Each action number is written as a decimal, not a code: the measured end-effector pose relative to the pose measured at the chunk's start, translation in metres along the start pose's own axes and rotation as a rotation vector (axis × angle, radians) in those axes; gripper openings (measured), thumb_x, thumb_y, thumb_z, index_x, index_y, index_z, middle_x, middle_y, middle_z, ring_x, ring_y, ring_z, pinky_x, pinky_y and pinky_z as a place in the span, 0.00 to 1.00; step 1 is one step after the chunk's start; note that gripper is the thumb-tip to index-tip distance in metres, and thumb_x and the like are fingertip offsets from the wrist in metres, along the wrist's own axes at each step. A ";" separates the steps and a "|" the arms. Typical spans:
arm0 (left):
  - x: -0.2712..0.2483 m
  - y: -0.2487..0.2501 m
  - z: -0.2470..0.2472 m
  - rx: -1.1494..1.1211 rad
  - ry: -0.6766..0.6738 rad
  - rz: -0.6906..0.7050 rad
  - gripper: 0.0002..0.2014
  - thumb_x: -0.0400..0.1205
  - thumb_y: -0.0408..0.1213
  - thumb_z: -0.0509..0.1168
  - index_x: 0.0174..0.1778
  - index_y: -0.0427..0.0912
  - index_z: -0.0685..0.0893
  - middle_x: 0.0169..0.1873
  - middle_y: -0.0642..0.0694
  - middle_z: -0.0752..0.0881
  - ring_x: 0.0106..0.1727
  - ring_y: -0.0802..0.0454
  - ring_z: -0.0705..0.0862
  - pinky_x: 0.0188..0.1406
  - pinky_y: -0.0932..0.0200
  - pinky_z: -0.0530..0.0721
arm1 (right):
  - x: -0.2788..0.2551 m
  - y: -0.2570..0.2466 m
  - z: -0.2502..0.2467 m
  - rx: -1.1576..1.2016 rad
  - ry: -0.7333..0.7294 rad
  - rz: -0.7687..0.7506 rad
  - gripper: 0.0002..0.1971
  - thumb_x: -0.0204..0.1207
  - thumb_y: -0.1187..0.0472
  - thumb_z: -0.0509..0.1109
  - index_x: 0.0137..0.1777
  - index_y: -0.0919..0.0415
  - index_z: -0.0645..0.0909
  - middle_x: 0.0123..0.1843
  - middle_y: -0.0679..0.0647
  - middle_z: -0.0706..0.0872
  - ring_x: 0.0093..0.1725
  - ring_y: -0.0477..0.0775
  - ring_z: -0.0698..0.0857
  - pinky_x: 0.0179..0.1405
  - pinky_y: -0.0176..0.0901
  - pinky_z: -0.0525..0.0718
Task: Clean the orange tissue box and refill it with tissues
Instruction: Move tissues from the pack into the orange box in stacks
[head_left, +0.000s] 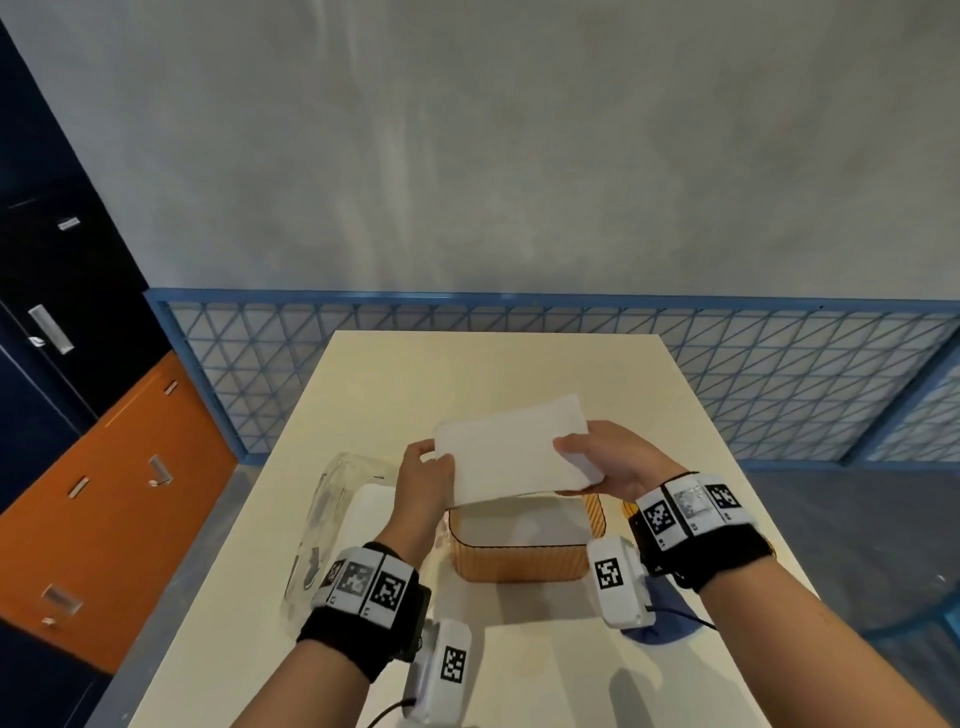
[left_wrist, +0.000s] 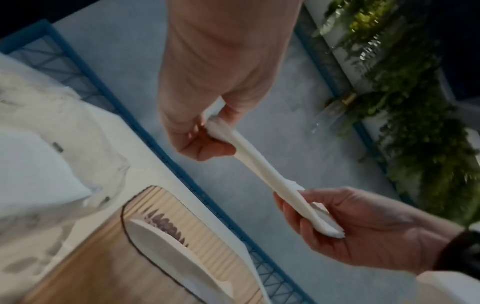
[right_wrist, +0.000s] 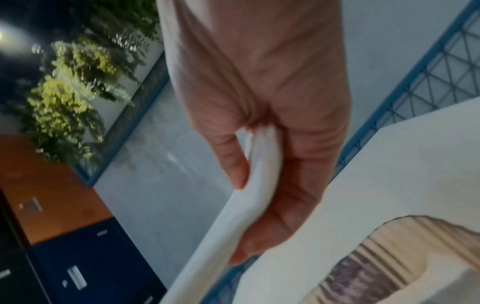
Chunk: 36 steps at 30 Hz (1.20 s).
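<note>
A flat white stack of tissues (head_left: 511, 452) hangs level above the table, gripped at both short ends. My left hand (head_left: 428, 457) pinches its left end and my right hand (head_left: 569, 447) grips the right end, thumb on top. Just below and nearer to me stands the orange ribbed tissue box (head_left: 519, 566), open at the top and pale inside. In the left wrist view the tissue stack (left_wrist: 259, 168) shows edge-on between the left hand (left_wrist: 218, 127) and right hand (left_wrist: 306, 207), above the box (left_wrist: 207, 222). The right wrist view shows the right hand (right_wrist: 259, 205) clamped on the stack (right_wrist: 262, 164).
A crumpled clear plastic wrapper (head_left: 332, 519) lies left of the box on the cream table (head_left: 467, 374). A blue cloth (head_left: 660, 631) and a small orange piece (head_left: 628, 506) lie to the right of the box. A blue mesh rail (head_left: 779, 374) runs behind the table.
</note>
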<state>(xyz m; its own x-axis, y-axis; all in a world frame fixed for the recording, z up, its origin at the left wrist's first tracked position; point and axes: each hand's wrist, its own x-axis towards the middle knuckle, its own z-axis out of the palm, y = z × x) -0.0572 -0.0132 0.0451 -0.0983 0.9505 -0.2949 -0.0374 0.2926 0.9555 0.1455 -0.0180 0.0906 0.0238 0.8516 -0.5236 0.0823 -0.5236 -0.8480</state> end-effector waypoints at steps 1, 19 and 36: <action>0.003 -0.001 0.001 0.067 0.020 0.042 0.15 0.84 0.31 0.56 0.67 0.38 0.70 0.41 0.47 0.80 0.39 0.52 0.80 0.34 0.58 0.80 | 0.007 0.005 -0.002 -0.067 0.031 0.002 0.17 0.80 0.67 0.64 0.67 0.72 0.75 0.65 0.68 0.82 0.62 0.67 0.83 0.47 0.52 0.88; 0.022 -0.050 0.021 1.316 -0.053 0.316 0.26 0.83 0.30 0.56 0.78 0.44 0.59 0.67 0.42 0.76 0.69 0.43 0.71 0.62 0.48 0.73 | 0.039 0.058 0.010 -1.006 0.299 -0.008 0.06 0.80 0.69 0.59 0.53 0.66 0.77 0.67 0.66 0.79 0.66 0.63 0.80 0.58 0.45 0.79; 0.030 -0.042 0.031 1.929 -0.537 0.288 0.28 0.82 0.30 0.57 0.79 0.49 0.61 0.67 0.40 0.73 0.66 0.40 0.78 0.71 0.27 0.62 | 0.058 0.074 0.012 -1.346 -0.072 0.114 0.23 0.85 0.49 0.48 0.80 0.46 0.60 0.79 0.54 0.68 0.80 0.59 0.64 0.80 0.71 0.43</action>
<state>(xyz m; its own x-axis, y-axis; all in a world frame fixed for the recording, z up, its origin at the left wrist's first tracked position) -0.0280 0.0063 -0.0032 0.3544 0.8031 -0.4789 0.8599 -0.4811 -0.1704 0.1409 -0.0074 -0.0040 0.0477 0.7807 -0.6230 0.9884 -0.1270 -0.0835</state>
